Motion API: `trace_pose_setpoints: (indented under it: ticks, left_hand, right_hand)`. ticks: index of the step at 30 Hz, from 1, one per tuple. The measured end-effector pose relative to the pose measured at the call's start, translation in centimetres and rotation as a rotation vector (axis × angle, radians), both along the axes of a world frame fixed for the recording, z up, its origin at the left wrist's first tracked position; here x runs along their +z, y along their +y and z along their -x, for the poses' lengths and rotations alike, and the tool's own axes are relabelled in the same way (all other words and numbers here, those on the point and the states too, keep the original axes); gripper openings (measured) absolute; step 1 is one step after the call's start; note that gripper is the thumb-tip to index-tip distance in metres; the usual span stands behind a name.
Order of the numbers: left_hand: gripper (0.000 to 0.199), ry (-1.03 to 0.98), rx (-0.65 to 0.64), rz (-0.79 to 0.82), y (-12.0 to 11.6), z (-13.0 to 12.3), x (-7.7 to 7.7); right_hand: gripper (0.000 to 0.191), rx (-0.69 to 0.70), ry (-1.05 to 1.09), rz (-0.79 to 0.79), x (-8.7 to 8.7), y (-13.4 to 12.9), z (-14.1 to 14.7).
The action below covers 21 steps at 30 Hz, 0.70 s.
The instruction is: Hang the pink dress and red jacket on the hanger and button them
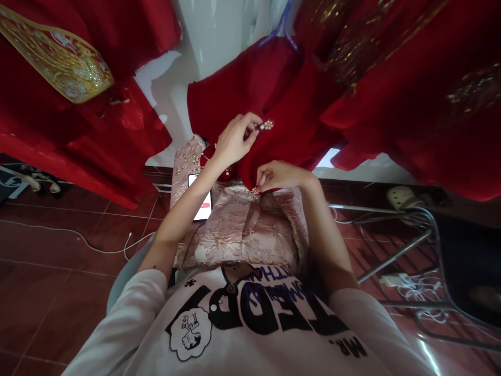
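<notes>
A red garment (pixel 289 104) hangs from a blue-purple hanger (pixel 276 36) before me, its lower part reaching my lap. My left hand (pixel 237 138) is closed in a pinch on a pearl-beaded ornament (pixel 267 125) in front of the red cloth. Lower and to the right, my right hand (pixel 279 175) has its fingers pinched at the garment's lower edge, beside a small beaded bit (pixel 255 191). What lies between those fingertips is too small to make out. More beaded red trim (pixel 228 171) shows under my left wrist. Pinkish brocade cloth (pixel 242 224) covers my lap.
A lit phone (pixel 203 209) lies on the brocade by my left forearm. Red garments with gold embroidery (pixel 74 68) hang on both sides. At right are a metal-framed chair (pixel 438 245), a clog (pixel 403 197) and coiled white cables (pixel 418 287). A cord (pixel 90 248) crosses the tiled floor.
</notes>
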<state>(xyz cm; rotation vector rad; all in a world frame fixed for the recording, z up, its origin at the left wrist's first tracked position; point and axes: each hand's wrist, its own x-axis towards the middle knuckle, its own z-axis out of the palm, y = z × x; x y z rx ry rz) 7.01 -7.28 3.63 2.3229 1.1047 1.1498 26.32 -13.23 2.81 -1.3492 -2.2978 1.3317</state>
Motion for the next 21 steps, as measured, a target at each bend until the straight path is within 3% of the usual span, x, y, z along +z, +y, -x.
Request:
trace_pose_setpoints:
  ticks: [4, 10, 14, 17, 19, 21]
  left_hand:
    - [0.015, 0.25, 0.074, -0.149, 1.3, -0.6, 1.5]
    - [0.009, 0.397, -0.023, -0.3, 1.7, -1.0, 3.3]
    - [0.015, 0.491, -0.127, -0.33, 1.5, -0.5, 4.6]
    - [0.024, 0.529, -0.161, -0.316, 1.5, -0.2, 4.8]
    - [0.028, 0.53, -0.149, -0.313, 1.7, -0.2, 4.7]
    - [0.029, 0.504, -0.123, -0.3, 1.9, -0.2, 4.3]
  right_hand:
    - [0.02, -0.016, 0.001, -0.048, 0.5, -0.2, -0.1]
    - [0.016, -0.074, 0.114, -0.205, 1.9, -1.4, 0.0]
    - [0.027, -0.311, 0.374, -0.487, 3.6, -2.3, 0.1]
    - [0.02, -0.555, 0.59, -0.7, 5.3, -1.4, 0.4]
    - [0.01, -0.634, 0.733, -0.692, 6.6, 0.0, 0.8]
    - [0.025, -0.606, 0.76, -0.565, 7.7, 1.9, 1.5]
